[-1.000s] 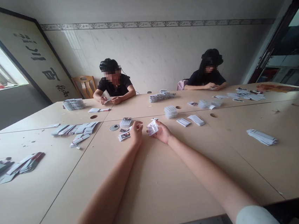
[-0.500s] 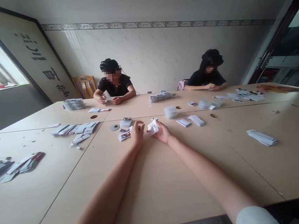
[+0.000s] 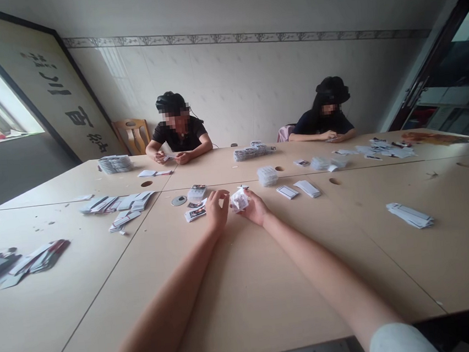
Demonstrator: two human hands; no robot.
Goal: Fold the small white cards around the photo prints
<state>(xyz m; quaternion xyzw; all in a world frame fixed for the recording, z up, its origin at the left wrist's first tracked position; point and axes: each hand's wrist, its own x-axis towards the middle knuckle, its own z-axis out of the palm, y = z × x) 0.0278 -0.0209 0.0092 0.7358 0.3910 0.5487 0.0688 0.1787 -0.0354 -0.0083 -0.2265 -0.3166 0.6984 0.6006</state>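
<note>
Plastic [image 3: 239, 200]: one clear piece, held between thumb and fingers of the right hand [image 3: 256, 207];
Left hand [image 3: 218, 211]: just beside it, fingers curled; cannot tell whether they pinch anything;
Clear stack [image 3: 267, 176]: one, beyond the right hand;
Co-workers [image 3: 181, 137]: two, seated across the table [image 3: 246, 296].

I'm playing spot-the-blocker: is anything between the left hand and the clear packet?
Nothing visible. The left hand is close beside the clear packet in the right hand; I can't tell whether the left hand touches it.
</note>
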